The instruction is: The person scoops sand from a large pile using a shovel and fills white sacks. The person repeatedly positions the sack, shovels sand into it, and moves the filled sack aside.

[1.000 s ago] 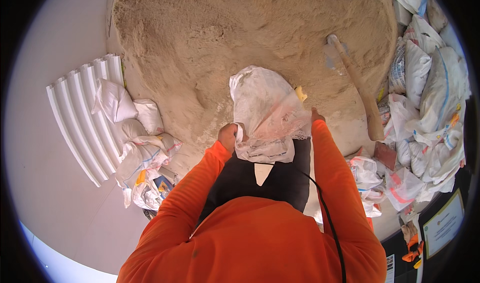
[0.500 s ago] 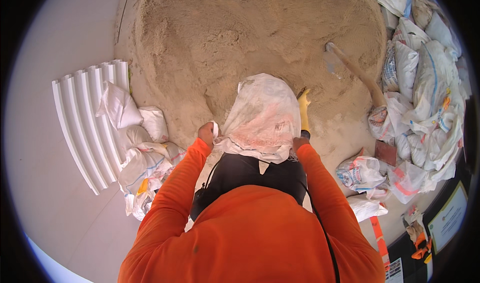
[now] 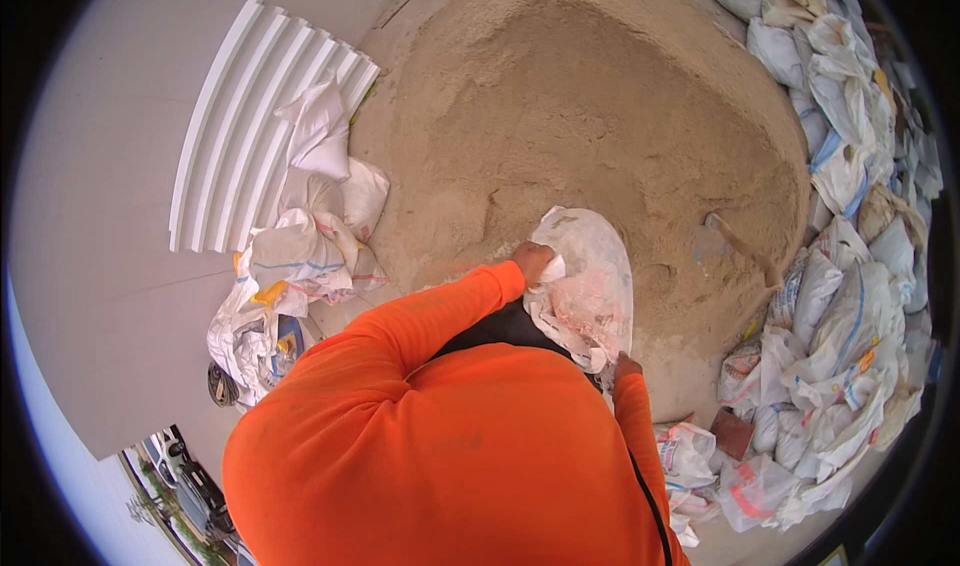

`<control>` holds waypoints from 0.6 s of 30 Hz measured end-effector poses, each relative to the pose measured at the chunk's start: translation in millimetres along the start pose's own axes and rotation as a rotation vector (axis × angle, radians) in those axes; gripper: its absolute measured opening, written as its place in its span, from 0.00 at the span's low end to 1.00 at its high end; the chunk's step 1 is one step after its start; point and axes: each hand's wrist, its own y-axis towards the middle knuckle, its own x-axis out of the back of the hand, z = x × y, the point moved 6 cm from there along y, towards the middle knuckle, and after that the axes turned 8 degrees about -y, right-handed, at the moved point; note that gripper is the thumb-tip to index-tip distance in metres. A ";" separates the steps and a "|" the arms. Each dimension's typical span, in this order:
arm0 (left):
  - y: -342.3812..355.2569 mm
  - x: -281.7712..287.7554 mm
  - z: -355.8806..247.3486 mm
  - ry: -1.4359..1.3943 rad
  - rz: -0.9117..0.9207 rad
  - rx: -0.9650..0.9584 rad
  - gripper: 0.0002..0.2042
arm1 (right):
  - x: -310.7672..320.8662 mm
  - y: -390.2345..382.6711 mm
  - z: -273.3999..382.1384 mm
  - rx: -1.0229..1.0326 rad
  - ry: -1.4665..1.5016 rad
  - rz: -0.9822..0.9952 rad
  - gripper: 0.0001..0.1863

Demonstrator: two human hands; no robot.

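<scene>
A whitish plastic sack (image 3: 580,291) with faded reddish print hangs in front of my legs, at the near edge of the sand heap (image 3: 600,106). My left hand (image 3: 533,262) is closed on a bunched fold at the sack's left side. Lower down, at the sack's near right edge, my right hand (image 3: 627,366) has its fingers closed around the material, partly hidden by the orange sleeve. What the sack contains, if anything, does not show.
A sand-coated shovel (image 3: 745,249) lies on the sand to the right. Piled sacks (image 3: 840,296) line the right side. More sacks (image 3: 300,241) lie at the left, beside and on white corrugated sheets (image 3: 255,131). A reddish-brown block (image 3: 732,433) sits at lower right.
My view has turned and shifted, so the surroundings sit differently. My left hand has moved farther out along the sack's side, and the sack looks narrower. Both hands keep their hold.
</scene>
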 end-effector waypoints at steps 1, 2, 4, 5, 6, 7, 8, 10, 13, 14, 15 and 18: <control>-23.4 -4.9 -16.3 -0.078 -0.005 0.042 0.12 | 1.0 -37.9 8.0 -0.082 0.183 0.070 0.30; -45.6 -12.9 -28.3 -0.177 -0.007 0.088 0.14 | 21.2 -90.6 36.8 0.048 -0.002 0.007 0.29; -89.9 -25.7 -58.8 -0.159 -0.040 0.005 0.21 | 24.5 -97.7 -19.0 -0.029 0.235 -0.024 0.27; -108.0 -26.9 -55.4 -0.145 -0.034 -0.025 0.21 | 29.1 -118.2 -20.1 0.038 0.135 -0.048 0.27; -128.4 -27.5 -50.7 -0.135 -0.033 -0.049 0.21 | 38.1 -142.8 -16.2 0.106 0.036 -0.077 0.27; -146.3 -24.4 -59.1 -0.205 -0.028 0.000 0.21 | 40.8 -134.8 -48.4 0.214 -0.099 -0.162 0.27; -157.4 -17.1 -67.7 -0.271 -0.028 0.046 0.20 | 39.2 -113.7 -65.1 0.327 -0.232 -0.249 0.26; -179.6 -4.8 -73.0 -0.222 0.016 -0.020 0.19 | 40.3 -152.7 -60.3 0.721 -0.634 -0.245 0.22; -218.2 10.5 -78.2 -0.205 -0.035 -0.084 0.18 | -2.2 -127.4 -142.6 0.734 -0.982 -0.150 0.14; -228.3 19.7 -70.4 -0.201 -0.078 -0.093 0.17 | -10.7 -141.5 -132.6 0.666 -0.954 -0.094 0.14; -237.7 25.6 -57.4 -0.185 -0.057 -0.104 0.17 | -18.6 -156.1 -125.8 0.601 -0.933 -0.063 0.14; -252.7 40.2 14.1 -0.398 -0.077 0.049 0.17 | -35.4 -196.1 -102.3 0.482 -0.934 -0.017 0.13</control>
